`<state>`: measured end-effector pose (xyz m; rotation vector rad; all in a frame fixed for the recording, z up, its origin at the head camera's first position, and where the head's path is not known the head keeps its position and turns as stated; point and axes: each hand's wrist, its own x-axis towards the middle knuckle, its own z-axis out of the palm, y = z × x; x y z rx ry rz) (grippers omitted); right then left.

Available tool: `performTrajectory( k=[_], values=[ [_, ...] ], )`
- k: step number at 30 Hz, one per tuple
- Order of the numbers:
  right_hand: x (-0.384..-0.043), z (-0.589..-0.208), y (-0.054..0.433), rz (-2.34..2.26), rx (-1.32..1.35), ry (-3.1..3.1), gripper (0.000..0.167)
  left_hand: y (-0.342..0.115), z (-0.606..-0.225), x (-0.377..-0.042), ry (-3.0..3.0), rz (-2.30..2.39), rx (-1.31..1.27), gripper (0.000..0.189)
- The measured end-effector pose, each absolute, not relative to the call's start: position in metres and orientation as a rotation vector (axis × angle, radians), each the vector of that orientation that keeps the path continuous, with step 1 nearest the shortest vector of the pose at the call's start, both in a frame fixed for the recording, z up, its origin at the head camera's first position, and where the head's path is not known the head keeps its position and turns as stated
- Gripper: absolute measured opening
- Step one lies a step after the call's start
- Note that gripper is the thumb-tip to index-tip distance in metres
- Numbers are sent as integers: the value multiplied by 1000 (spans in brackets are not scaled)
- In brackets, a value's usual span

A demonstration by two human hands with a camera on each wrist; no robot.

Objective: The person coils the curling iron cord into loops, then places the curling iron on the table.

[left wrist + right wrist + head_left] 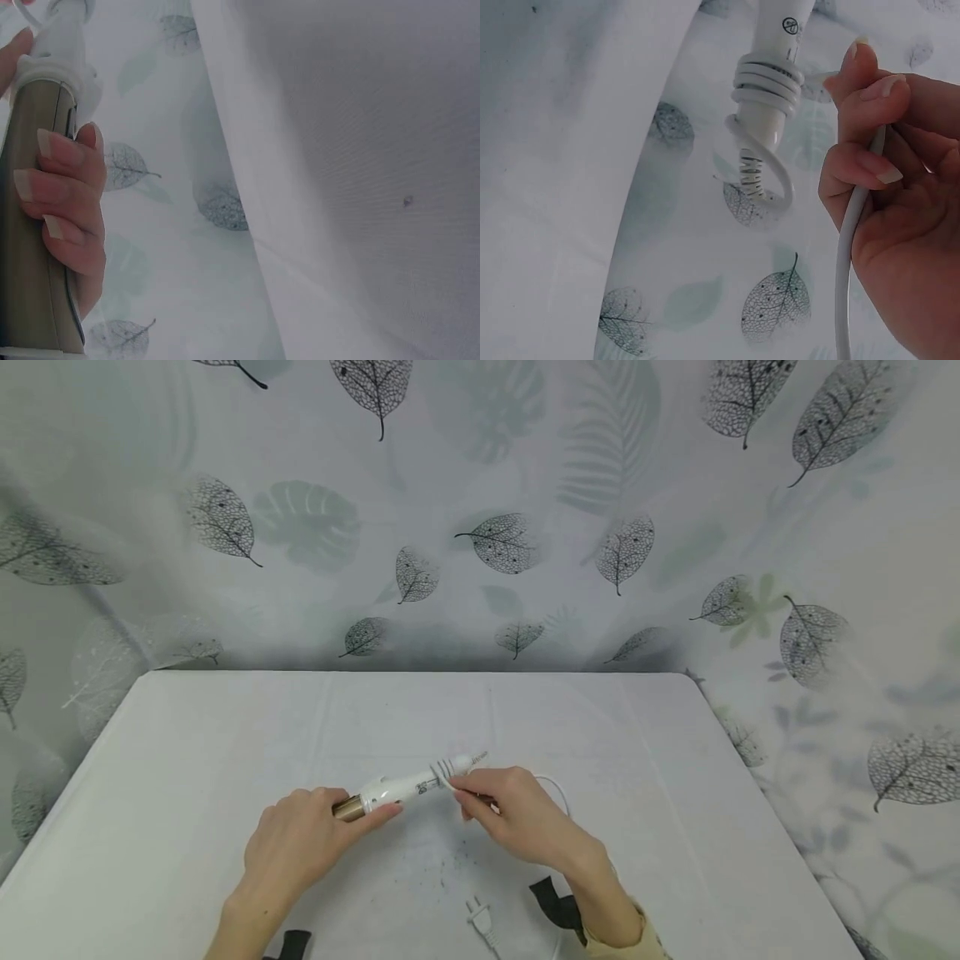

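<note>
A white curling iron [397, 789] with a gold barrel [30, 187] is tilted above the table, its handle toward the right. My left hand [296, 839] grips the gold barrel, fingers [67, 195] curled round it and thumb along the white part. Several turns of white cord [765, 86] circle the handle near its cord end, where a ribbed sleeve [751, 176] shows. Beside the handle, my right hand [517, 818] pinches the cord between thumb and fingers. From that hand the loose cord [845, 262] hangs down.
The cord's two-pin plug [480, 917] lies on the white table [187, 735] near the front. Part of the cord loops behind the right wrist. Dark straps [555, 902] are at both wrists. Leaf-printed cloth [450, 610] hangs behind and beside the table.
</note>
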<state>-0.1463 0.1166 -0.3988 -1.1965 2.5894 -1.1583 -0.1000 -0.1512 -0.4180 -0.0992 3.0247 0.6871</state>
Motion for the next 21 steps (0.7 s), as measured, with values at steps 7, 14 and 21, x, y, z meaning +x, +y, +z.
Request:
performTrajectory(
  k=[7,14,21],
  values=[
    [-146,-397,115,-1199,-1155,2700,15,-153,-414,-98,3077,679,-186,74],
    [-148,-399,114,-1173,-1043,2929,9,-159,-413,-98,3127,776,-310,70],
    [-149,-401,117,-1266,-983,2817,9,-159,-412,-98,3199,812,-294,66]
  ],
)
